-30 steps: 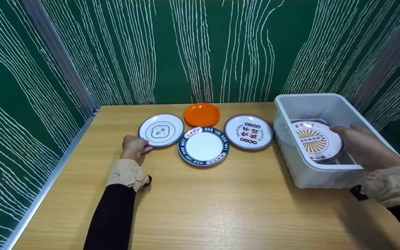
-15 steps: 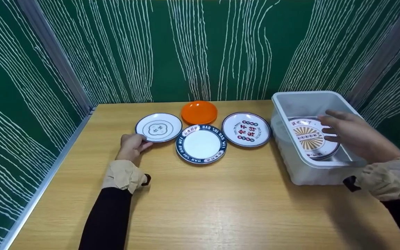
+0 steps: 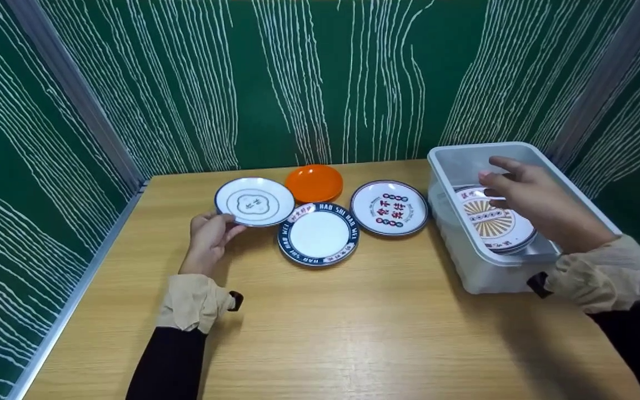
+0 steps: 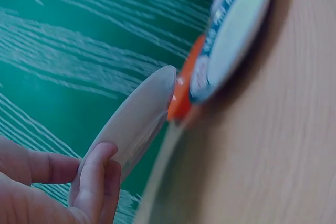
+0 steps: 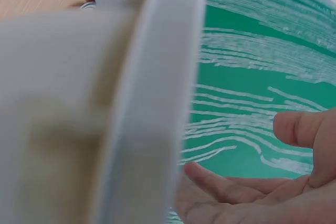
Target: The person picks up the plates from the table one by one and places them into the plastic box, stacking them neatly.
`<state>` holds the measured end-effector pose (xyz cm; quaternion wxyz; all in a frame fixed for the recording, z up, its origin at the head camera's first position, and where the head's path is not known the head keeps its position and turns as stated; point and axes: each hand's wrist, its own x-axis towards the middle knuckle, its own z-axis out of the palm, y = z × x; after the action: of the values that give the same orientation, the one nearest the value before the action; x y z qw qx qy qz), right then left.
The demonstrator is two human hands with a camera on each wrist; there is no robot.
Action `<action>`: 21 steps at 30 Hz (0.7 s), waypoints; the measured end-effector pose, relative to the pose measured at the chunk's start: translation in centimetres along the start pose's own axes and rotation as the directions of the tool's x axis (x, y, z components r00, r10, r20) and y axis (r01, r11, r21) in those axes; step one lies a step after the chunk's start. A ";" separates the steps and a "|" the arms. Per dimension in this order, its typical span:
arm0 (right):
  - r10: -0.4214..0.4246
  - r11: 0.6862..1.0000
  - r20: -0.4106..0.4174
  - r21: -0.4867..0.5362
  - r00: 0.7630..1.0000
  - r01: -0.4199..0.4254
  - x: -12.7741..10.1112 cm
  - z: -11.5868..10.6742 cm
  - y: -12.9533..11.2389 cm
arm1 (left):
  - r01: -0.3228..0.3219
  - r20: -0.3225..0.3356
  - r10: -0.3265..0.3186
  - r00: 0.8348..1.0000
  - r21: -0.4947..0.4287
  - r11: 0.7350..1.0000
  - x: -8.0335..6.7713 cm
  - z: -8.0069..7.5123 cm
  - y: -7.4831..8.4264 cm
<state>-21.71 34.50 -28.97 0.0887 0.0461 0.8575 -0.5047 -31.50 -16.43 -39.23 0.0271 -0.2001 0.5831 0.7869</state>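
Note:
My left hand [image 3: 208, 239] pinches the near-left rim of a white plate [image 3: 254, 201] with a dark blue edge and a flower-shaped outline in its middle. The left wrist view shows this plate [image 4: 131, 119] tilted and raised off the table, thumb on one face and fingers on the other. Over the white plastic bin [image 3: 467, 244] at the right, my right hand [image 3: 536, 203] hovers with fingers spread and nothing in them. Below it in the bin lies a plate with a gold sunburst [image 3: 489, 219], apparently on top of another. In the right wrist view the bin wall [image 5: 152, 98] fills the left.
An orange plate [image 3: 314, 183] lies at the back of the wooden table [image 3: 342, 328]. In front of it is a plate with a dark lettered rim [image 3: 319, 235]; a plate with red characters [image 3: 389, 208] lies beside the bin. Green patterned panels [image 3: 275, 83] enclose the back and sides.
The right hand has let go of the sunburst plate in the bin and risen to the left. The left hand has lifted the flower-outline plate off the table.

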 end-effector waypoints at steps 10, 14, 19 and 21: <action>-0.118 0.984 -0.020 -0.138 0.993 0.114 -0.4 2.9 -2.2 | -0.055 0.082 0.056 0.995 -0.016 0.998 -4.1 3.4 0.6; -0.146 0.976 -0.021 -0.163 0.989 0.141 -0.5 4.0 -2.6 | -0.066 0.109 0.066 0.992 -0.009 0.998 -5.6 4.7 0.7; -0.236 0.947 -0.052 -0.235 0.970 0.218 -0.8 5.8 -2.9 | -0.088 0.157 0.088 0.984 -0.008 0.996 -7.3 5.9 0.5; -0.270 0.936 -0.060 -0.249 0.961 0.247 -0.9 6.5 -3.0 | -0.102 0.182 0.103 0.978 -0.013 0.995 -8.1 6.4 0.3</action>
<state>-20.67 27.38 -29.28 -0.0137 -0.0544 0.9138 -0.4023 -25.99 -9.04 -34.63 0.0393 -0.0968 0.5863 0.8033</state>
